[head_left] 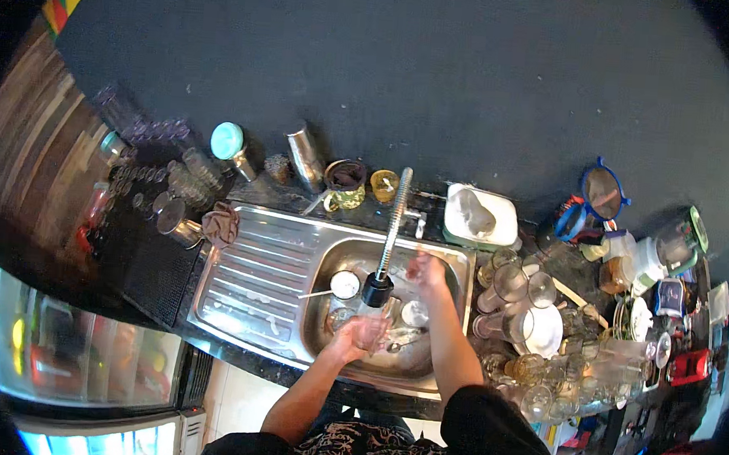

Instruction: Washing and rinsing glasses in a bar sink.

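Note:
My left hand (357,337) is over the front of the steel sink (316,296), its fingers curled round what looks like a clear drinking glass (372,328). This glass is right below the black spray head (377,289) of the coiled tap (396,221). My right hand (427,272) hovers at the back right of the basin, close to the tap. Motion smears its fingers, so its grip does not show. Down in the basin are a small white cup (345,284) with a thin white stick (316,294) by it, and a white dish (414,314).
Left of the basin extends a ribbed drainboard (255,279) with a brown cloth (221,224) at its corner. Several glasses and a white bowl (541,331) crowd the right counter. Behind the sink stand a metal shaker (305,157), a patterned mug (346,194) and a white tub (492,219).

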{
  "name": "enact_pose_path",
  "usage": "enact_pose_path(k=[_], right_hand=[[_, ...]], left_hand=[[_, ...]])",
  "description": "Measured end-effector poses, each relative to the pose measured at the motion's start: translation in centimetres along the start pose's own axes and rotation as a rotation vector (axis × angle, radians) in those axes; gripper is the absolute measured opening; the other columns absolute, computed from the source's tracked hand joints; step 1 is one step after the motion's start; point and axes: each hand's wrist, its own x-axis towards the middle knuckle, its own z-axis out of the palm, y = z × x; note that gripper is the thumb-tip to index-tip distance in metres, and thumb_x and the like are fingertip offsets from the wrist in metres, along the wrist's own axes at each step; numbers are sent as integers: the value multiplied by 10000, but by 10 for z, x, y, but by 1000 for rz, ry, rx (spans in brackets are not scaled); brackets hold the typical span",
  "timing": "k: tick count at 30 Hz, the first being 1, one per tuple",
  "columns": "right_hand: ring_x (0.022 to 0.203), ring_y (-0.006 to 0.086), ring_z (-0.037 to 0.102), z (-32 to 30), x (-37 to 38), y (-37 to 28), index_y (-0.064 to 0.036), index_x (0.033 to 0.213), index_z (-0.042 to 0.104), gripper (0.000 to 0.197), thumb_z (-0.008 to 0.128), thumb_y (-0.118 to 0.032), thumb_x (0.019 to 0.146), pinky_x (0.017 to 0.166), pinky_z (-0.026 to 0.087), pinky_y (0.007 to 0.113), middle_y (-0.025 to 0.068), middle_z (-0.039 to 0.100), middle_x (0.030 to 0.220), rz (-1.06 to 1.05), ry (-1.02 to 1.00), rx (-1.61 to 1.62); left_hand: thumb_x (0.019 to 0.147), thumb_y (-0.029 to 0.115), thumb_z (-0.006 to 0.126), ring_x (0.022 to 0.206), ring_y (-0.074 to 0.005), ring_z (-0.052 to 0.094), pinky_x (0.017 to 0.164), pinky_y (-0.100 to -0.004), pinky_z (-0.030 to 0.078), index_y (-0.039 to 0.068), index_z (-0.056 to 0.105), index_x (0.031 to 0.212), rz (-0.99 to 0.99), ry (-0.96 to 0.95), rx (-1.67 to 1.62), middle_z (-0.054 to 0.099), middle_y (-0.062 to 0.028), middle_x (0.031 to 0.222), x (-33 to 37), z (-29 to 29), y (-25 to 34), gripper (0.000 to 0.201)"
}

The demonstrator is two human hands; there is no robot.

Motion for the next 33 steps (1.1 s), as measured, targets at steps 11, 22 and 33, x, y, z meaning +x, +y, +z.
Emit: enact_pose_path(k=[11,22,33], right_hand=[[691,259,576,51,71,-77,-58,974,531,336,512,-352,813,652,514,406,146,597,804,-78,-172,-325],[716,243,585,89,-26,-95,-149,1025,509,226,548,-300,862,660,493,381,83,592,846,-317,-444,-41],[597,108,479,18,-172,55,-212,968,554,171,554,-342,857,523,376,253,-54,556,732,-339,214,180]], left_hand=[[854,141,635,1105,-224,554,900,-391,474,80,319,1363,20,415,298,566,-104,1196,-23,-7,6,602],[597,376,814,869,-240,626,799,-379,483,55,569,1123,252,616,1561,652,-126,957,-41,52,24,663],[846,144,657,837,-132,622,609,-259,511,98,500,1273,257,251,748,644,-100,1031,-121,40,157,457]])
